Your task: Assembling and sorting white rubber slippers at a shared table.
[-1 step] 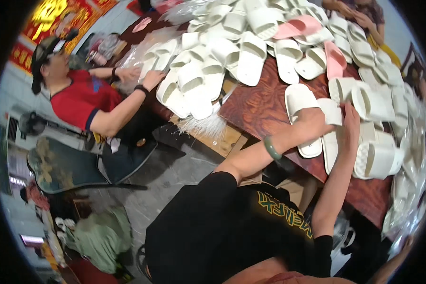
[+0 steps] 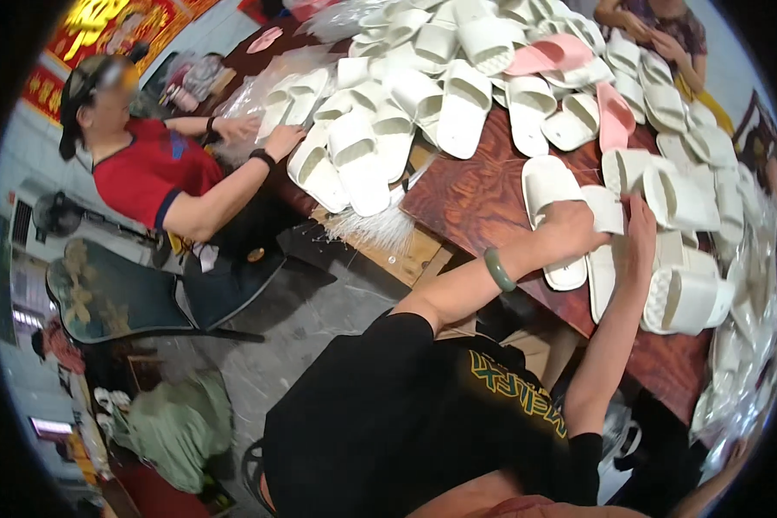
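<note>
Two white slide slippers lie side by side at the near edge of the reddish-brown table (image 2: 462, 194). My left hand (image 2: 570, 230), a green bangle on its wrist, curls over the left slipper (image 2: 548, 179) and reaches to the strap of the right slipper (image 2: 603, 207). Beside that strap, my right hand (image 2: 638, 223) grips the right slipper's other side, fingers pointing away from me. Both hands look closed on this slipper; the left fingertips are partly hidden. More white slippers (image 2: 689, 298) lie just right of my right hand.
A large heap of white slippers (image 2: 462, 108) with a few pink slippers (image 2: 615, 116) covers the far side. White strands (image 2: 375, 229) hang by a wooden ledge. Clear plastic (image 2: 751, 345) lines the right edge. A co-worker in red (image 2: 168, 168) handles slippers at left, near a chair (image 2: 116, 289).
The view has shifted very slightly. My hands stay on the same slippers, with no clear movement.
</note>
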The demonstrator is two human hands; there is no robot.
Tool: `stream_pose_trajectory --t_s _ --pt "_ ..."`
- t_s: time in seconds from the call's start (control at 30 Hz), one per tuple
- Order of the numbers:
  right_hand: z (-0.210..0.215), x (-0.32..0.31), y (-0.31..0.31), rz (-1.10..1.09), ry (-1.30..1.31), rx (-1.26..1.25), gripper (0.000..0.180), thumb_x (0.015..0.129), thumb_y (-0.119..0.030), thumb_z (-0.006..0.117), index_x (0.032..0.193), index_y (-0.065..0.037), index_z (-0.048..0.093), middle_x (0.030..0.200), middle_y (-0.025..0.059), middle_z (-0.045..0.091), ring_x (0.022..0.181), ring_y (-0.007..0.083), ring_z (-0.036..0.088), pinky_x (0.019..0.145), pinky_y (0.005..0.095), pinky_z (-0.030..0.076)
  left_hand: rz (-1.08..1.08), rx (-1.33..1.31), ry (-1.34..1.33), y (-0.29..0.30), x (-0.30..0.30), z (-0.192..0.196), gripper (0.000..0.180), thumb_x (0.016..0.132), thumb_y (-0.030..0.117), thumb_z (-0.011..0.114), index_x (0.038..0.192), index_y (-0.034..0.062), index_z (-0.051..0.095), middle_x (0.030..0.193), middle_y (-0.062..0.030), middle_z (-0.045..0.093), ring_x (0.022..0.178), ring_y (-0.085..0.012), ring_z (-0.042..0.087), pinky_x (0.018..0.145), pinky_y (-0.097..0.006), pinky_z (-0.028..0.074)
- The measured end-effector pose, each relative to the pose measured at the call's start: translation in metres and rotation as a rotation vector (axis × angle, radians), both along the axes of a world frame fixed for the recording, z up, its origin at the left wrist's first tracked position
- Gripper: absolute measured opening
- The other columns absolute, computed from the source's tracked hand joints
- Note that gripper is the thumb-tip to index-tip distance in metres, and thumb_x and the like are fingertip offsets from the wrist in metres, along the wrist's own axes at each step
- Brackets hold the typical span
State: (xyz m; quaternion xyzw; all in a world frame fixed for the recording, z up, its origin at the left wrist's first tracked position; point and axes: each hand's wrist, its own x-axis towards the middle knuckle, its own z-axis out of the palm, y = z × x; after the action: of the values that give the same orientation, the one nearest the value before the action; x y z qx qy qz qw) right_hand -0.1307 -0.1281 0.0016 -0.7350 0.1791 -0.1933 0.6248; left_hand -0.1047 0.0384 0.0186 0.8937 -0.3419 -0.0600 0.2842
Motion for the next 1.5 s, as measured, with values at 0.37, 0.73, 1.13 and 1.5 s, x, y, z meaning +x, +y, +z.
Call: stream_pose_trajectory --t_s 0.37,0.73,1.13,1.5 --pt "0.002 0.002 -0.01 0.083 -0.054 0.084 0.036 0.094 -0.025 0.045 0.103 0.006 0.061 0.097 0.0081 0.062 0.091 0.0157 0.055 0.083 0.0268 0.041 0.221 -0.236 -0.087 0.03 0.018 -0.035 0.03 0.074 0.021 0.058 0.083 -0.0074 0.058 0.077 -0.0239 0.063 0.074 -0.0384 0.063 0.069 -0.046 0.049" --pt "-0.032 0.019 -0.031 0.089 -0.019 -0.024 0.036 0.094 -0.027 0.05 0.105 0.005 0.062 0.098 0.0053 0.062 0.091 0.0115 0.054 0.084 0.0246 0.04 0.367 -0.259 -0.141 0.071 0.051 -0.032 0.015 0.076 0.012 0.052 0.082 -0.0015 0.055 0.071 -0.0217 0.061 0.068 -0.0377 0.061 0.063 -0.048 0.046" --pt "-0.043 0.023 -0.007 -0.139 0.055 -0.586 0.029 0.089 -0.026 0.051 0.071 -0.003 0.054 0.06 0.0022 0.051 0.054 0.0183 0.048 0.051 0.0343 0.039 0.318 -0.471 -0.223 0.252 0.12 0.017 0.024 0.079 0.003 0.045 0.097 -0.0063 0.056 0.078 -0.0183 0.061 0.074 -0.0323 0.058 0.066 -0.041 0.047" --pt "-0.041 0.025 0.033 -0.32 -0.196 -1.009 0.012 0.078 -0.017 0.059 0.074 -0.007 0.065 0.081 0.01 0.06 0.085 0.0286 0.056 0.079 0.0416 0.039 0.461 -0.093 -0.352 0.412 0.35 -0.027 0.036 0.083 0.023 0.051 0.069 -0.0101 0.053 0.059 -0.0218 0.051 0.054 -0.0241 0.045 0.058 -0.039 0.04"
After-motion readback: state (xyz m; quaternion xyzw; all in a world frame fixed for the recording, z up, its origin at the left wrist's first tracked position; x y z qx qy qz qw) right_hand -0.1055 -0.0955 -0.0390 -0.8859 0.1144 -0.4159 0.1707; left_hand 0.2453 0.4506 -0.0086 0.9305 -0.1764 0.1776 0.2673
